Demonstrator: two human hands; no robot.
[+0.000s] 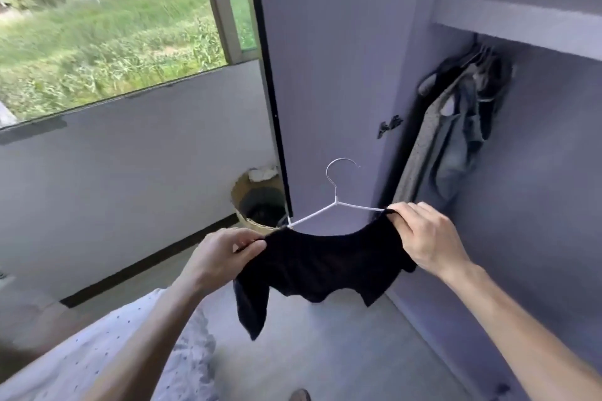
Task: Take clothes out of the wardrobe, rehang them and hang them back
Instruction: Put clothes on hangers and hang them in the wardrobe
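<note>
Since the wardrobe (537, 172) stands open to the right with its rail hidden under the shelf (521, 29), the likeliest trouble is at the return. The hook would have to be lifted blind past the shelf edge, and it could miss or catch the clothes already hanging (456, 127) there. The black top (325, 264) is held out in the air between the wardrobe door (325, 58) and the person, well apart from those clothes. Its neckline sags below the white hanger (335, 202), and it appears to sit on only the outer tips of the hanger arms. If either shoulder is pulled outward or let go unevenly, the fabric could slide off a tip and the top drop to the floor. The hanger could also tip forward, as nothing grips its hook (342, 166).

Both arms reach forward, forearms roughly level. The left hand (221, 257) pinches the top's left shoulder edge between thumb and curled fingers. The right hand (426, 238), knuckles up, pinches the right shoulder edge at the hanger's tip.
</note>
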